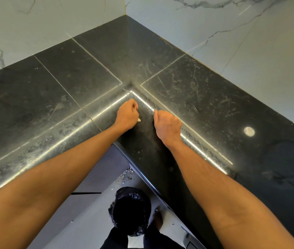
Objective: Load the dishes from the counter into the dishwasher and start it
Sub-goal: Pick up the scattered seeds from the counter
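Fingers [133, 105] of my left hand [127, 115] are curled tight into a fist. One small pale tip [139, 120] pokes out from under it, gripped; too small to say what it is. Right hand [167, 125] fingers [157, 115] are curled under too. Can't tell whether they hold anything.

Both hands sit just beside each other, apart, at the inner corner of the counter [70, 83], right at its rounded front edge. Two bare forearms run up from the bottom of the view.

Counter: black stone slabs with pale seams, L-shaped, scuffed and streaked. One white round spot [249, 131] lies on the right run, well apart from the hands.

Two marble-look wall faces [250, 42] meet behind the corner. Below the edge: one grey ribbed cabinet front [105, 169], pale floor [92, 221], some crumbs [127, 174], one bin with a black liner [131, 211].
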{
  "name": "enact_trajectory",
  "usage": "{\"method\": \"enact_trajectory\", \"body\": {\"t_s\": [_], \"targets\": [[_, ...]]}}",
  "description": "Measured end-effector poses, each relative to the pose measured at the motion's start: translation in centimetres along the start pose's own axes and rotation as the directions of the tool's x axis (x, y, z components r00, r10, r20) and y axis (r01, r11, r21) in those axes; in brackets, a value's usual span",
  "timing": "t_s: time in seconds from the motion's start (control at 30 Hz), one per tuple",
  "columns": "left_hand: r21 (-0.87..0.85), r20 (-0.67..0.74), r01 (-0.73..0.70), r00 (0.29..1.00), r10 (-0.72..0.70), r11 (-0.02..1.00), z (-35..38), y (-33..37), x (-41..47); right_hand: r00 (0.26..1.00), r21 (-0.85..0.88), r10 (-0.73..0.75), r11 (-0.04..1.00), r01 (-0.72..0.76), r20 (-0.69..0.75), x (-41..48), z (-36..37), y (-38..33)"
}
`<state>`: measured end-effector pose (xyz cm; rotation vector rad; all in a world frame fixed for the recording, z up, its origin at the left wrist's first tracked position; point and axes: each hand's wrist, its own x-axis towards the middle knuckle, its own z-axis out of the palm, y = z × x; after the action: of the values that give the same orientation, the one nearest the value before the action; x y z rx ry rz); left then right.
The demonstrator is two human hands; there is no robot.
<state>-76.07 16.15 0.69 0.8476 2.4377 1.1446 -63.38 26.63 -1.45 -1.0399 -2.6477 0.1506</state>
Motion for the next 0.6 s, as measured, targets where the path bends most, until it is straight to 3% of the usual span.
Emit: {"method": "enact_trajectory", "body": {"t_s": [0.07, 0.17, 0.27, 0.37, 0.43, 0.5, 0.53, 0.6], "targets": [[-0.257, 0.018, 0.201, 0.979, -0.203, 0.945, -0.5, 0.9, 0.2, 1.000, 0.000, 0.000, 1.000, 0.000, 0.010, 0.0, -0.1, 0.0], [-0.651, 0.173, 0.429, 0.887, -0.428, 0.626, -1.3, 1.7, 0.3, 1.000, 0.009, 0.002, 1.000, -0.002, 0.023, 0.0, 0.0, 0.1], [-0.808, 0.308, 0.502, 0.808, -0.503, 0.310, -2.3, 2.1, -0.6, 1.000, 0.022, 0.000, 1.000, -0.001, 0.031, 0.0, -0.2, 0.0], [-0.874, 0.349, 0.469, 0.787, -0.509, 0.126, -2.8, 2.2, -1.3, 0.999, 0.028, -0.003, 1.000, 0.002, 0.042, 0.0, -0.4, 0.2], [-0.875, 0.336, 0.467, 0.776, -0.534, 0.127, -3.0, 2.2, -1.4, 0.999, 0.041, -0.003, 0.999, 0.001, 0.044, 0.0, -0.4, 0.2], [-0.822, 0.321, 0.516, 0.768, -0.555, 0.239, -2.7, 1.9, -1.5, 0.999, 0.051, -0.006, 0.999, 0.004, 0.046, 0.0, -0.4, 0.3], [-0.765, 0.288, 0.535, 0.782, -0.553, 0.358, -2.4, 1.8, -1.5, 0.999, 0.056, -0.008, 0.998, 0.006, 0.046, 0.0, -0.4, 0.3], [-0.517, 0.128, 0.464, 0.873, -0.471, 0.719, -1.8, 1.6, -1.5, 0.999, 0.057, -0.009, 0.998, 0.007, 0.044, 0.0, -0.4, 0.3]]}}
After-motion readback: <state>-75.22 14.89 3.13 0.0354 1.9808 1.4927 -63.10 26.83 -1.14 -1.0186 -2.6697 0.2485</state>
